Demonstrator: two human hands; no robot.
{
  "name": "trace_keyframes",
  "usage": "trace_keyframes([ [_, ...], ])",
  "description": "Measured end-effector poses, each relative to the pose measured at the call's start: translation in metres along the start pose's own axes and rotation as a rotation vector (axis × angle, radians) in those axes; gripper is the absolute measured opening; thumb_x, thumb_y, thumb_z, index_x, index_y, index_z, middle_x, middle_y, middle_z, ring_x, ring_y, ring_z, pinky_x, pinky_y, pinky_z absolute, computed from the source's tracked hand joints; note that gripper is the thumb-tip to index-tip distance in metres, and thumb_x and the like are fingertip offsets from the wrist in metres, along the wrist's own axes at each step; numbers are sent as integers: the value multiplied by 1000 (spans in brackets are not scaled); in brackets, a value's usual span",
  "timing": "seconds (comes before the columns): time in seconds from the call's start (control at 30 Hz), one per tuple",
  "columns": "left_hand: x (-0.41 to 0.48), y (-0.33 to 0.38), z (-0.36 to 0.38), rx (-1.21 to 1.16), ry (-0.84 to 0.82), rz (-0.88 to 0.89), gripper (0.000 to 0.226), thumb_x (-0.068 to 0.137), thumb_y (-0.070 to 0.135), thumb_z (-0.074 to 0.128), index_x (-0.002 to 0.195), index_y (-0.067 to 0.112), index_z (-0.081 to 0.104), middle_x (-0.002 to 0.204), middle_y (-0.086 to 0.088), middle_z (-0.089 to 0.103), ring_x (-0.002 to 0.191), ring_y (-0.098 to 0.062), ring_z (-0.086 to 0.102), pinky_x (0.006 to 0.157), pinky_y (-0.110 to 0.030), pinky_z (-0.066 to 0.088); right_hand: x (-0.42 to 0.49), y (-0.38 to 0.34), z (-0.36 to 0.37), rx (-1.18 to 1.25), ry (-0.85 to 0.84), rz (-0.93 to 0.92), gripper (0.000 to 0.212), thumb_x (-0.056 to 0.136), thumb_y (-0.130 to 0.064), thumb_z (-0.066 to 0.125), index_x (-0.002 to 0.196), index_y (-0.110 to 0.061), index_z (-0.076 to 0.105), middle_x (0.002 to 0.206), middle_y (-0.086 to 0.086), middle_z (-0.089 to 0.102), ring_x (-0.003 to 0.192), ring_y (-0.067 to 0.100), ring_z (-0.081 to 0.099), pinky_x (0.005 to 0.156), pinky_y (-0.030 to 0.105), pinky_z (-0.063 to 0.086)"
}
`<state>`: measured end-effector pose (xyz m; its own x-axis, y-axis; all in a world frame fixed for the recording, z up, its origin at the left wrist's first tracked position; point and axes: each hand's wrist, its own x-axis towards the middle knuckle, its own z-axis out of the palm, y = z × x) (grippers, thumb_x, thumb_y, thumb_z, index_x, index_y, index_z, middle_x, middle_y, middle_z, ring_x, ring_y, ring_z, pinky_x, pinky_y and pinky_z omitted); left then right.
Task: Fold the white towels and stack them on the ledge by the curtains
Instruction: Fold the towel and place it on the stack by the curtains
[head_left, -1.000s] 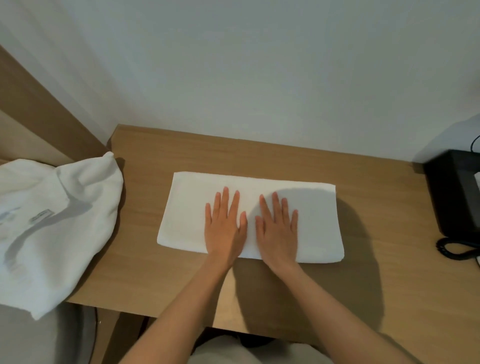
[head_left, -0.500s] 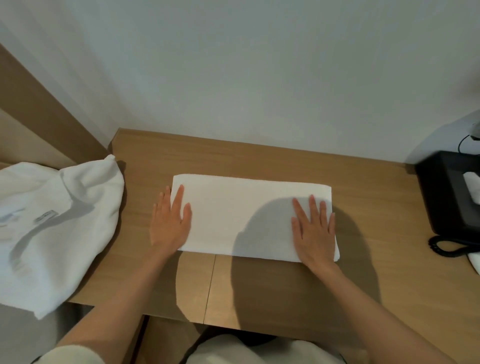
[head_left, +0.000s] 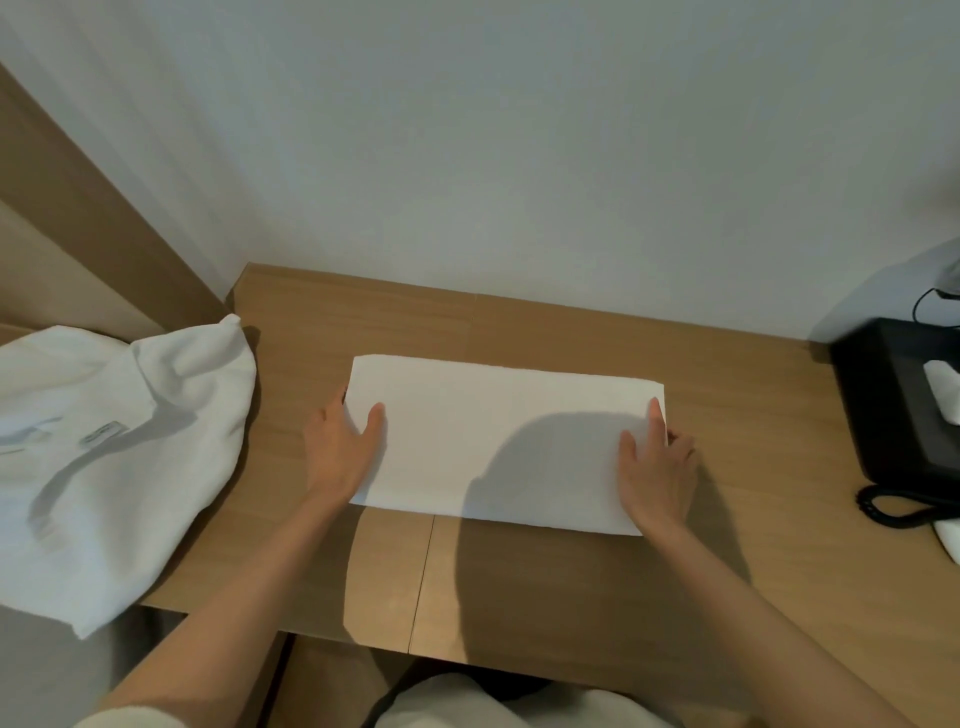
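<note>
— Where's the towel (head_left: 498, 441) lying?
— I'm seeing it stretching crosswise between the fingers, equally near both. The left hand (head_left: 340, 452) is pinching one end, thumb on top; the right hand (head_left: 657, 467) is probably pinching the other.

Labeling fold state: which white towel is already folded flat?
The folded towel on the desk, a neat rectangle, left hand and right hand at its ends. The loose towel on the left lies crumpled.
</note>
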<state>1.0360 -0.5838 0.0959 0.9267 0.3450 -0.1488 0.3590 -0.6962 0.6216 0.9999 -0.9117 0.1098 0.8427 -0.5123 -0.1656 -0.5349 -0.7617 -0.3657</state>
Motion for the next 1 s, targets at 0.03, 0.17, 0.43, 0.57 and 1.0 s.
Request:
trace_keyframes([
  [0.03,-1,0,2,76,2,-6,56,91,50,48,136,17,39,134,-9,48,121,-28,45,96,-42,40,-1,0,2,-21,1,3,57,98,-37,38,150,-27,17,133,20,36,117,36,38,98,44,34],
  [0.17,-6,0,5,152,22,66,61,94,50,44,142,16,28,133,-10,49,115,-28,53,90,-43,47,0,0,6,-79,14,-27,57,99,-42,34,150,-28,15,125,22,39,104,37,46,92,43,41],
  [0.43,-7,1,1,204,-13,208,51,99,43,34,147,35,19,112,-4,57,77,-13,57,58,-26,49,5,8,6,-43,-17,-130,45,100,-39,30,145,-35,25,117,11,57,107,31,51,79,38,44],
  [0.57,-5,-1,-5,127,-89,199,40,101,39,36,139,29,40,131,-7,52,111,-23,55,90,-38,46,2,8,-2,61,-28,-165,42,100,-33,37,141,-36,36,114,12,56,101,33,54,74,34,41],
  [1.0,-66,-33,-84,-104,92,320,32,99,32,44,129,25,51,128,1,53,115,-9,46,93,-25,34,-67,-22,-39,266,41,-425,32,99,-31,43,131,-31,51,100,2,46,88,15,46,74,28,34],
])
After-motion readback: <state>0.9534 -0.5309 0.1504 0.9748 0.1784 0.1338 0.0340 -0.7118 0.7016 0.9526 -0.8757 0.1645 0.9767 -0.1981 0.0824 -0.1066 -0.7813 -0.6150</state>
